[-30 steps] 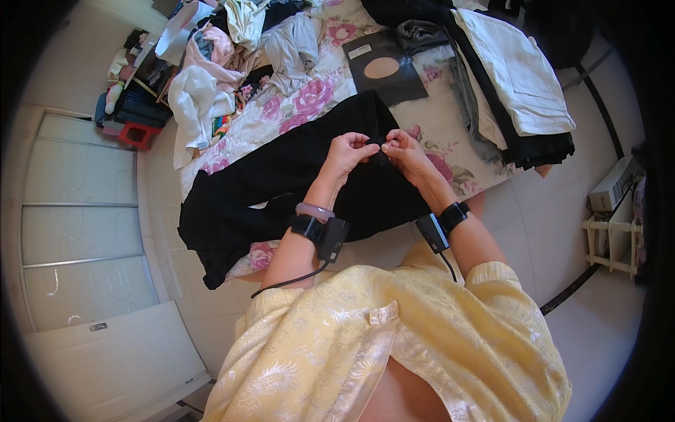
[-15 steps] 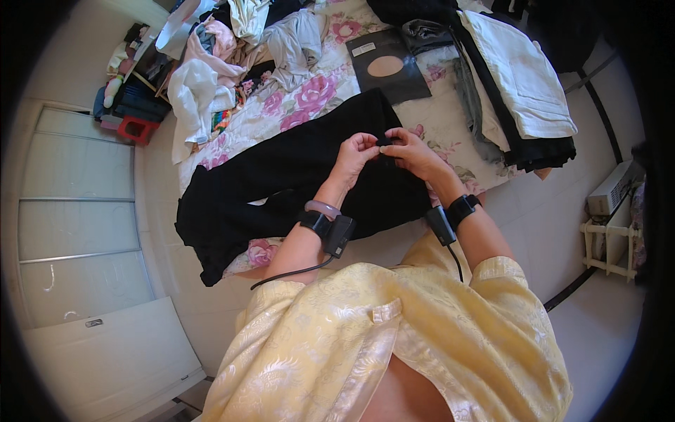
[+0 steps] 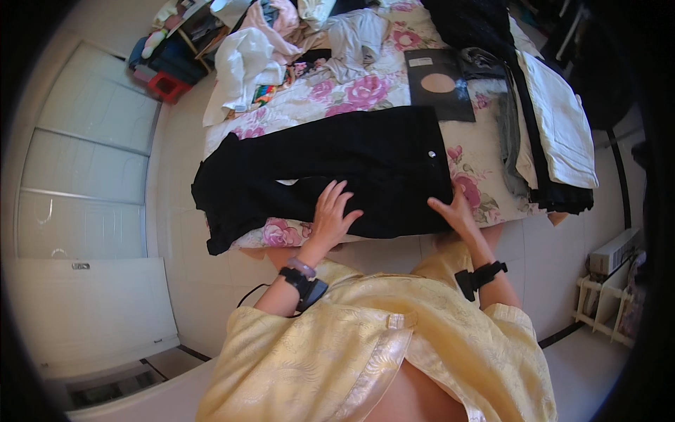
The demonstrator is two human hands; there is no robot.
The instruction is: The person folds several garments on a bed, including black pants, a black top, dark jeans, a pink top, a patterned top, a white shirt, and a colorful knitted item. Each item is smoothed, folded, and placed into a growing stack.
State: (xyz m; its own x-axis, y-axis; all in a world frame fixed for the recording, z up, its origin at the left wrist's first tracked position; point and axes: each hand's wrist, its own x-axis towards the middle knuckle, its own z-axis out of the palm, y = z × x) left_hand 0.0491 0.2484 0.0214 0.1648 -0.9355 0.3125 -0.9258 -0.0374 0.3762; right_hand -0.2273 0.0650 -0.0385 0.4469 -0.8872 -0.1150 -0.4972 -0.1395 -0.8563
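A pair of black trousers (image 3: 365, 148) lies flat on a floral bedspread, its legs pointing left and its waistband on the right. Near the waistband a small pale button (image 3: 432, 153) shows. My left hand (image 3: 333, 216) rests on the near leg of the trousers, just below the gap between the legs, with its fingers spread. At the near corner of the waistband is my right hand (image 3: 458, 212), thumb and fingers apart over the black cloth's edge. Neither hand appears to grip anything.
Crumpled clothes (image 3: 246, 63) are heaped at the bed's far left. A flat black package with a round window (image 3: 415, 91) lies beyond the trousers. Folded trousers (image 3: 559, 119) are stacked at the right. A white heater (image 3: 612, 288) stands on the floor.
Both hands have let go of the waistband and come nearer to me, spreading apart left and right. The trousers now lie flatter, their waist end straightened, and the view has shifted.
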